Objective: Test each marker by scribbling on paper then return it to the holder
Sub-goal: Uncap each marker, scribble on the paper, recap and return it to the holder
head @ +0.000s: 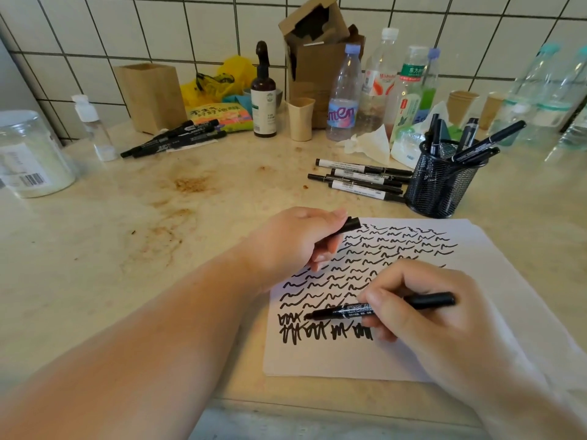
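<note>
A white sheet of paper (495,312) lies on the counter, covered with rows of black scribbles. My right hand (422,325) grips a black marker (349,311), its uncapped tip touching the paper at the lower left near the thick scribbles. My left hand (295,242) rests on the paper's upper left corner and pinches the black cap (351,224). A black mesh holder (441,182) stands beyond the paper at the right with several markers in it. Several more markers (362,179) lie flat just left of the holder.
Another group of black markers (178,136) lies at the back left by a wooden box (152,96). Plastic bottles (344,96), a brown spray bottle (263,93), cups, crumpled tissue (368,142), a cardboard box and a clear jar (28,154) line the tiled wall.
</note>
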